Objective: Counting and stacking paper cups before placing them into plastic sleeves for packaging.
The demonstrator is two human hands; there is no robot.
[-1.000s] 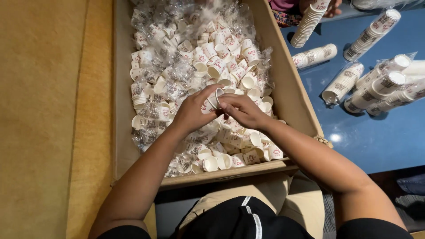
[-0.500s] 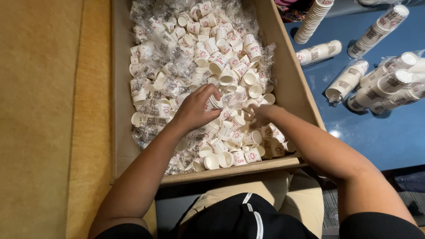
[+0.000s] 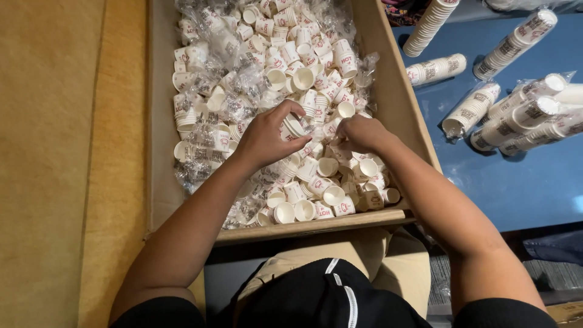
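A large cardboard box [image 3: 159, 182] in front of me is filled with several small white paper cups with red print [image 3: 285, 79], mixed with crumpled clear plastic wrappers [image 3: 240, 91]. My left hand [image 3: 267, 138] rests on the pile near the middle, fingers curled around a short stack of nested cups [image 3: 296, 126]. My right hand [image 3: 359, 133] lies just to its right, fingers pressed down among loose cups; what it grips is hidden.
A blue surface [image 3: 528, 188] lies right of the box. On it are several long stacks of white cups, some in plastic sleeves [image 3: 467, 110], and one stack at the top [image 3: 432, 23]. Tan carpet [image 3: 54, 152] runs along the left.
My hands were together over the pile holding cups. They have since separated: the right hand dropped into the cups on the right, while the left stays near the middle.
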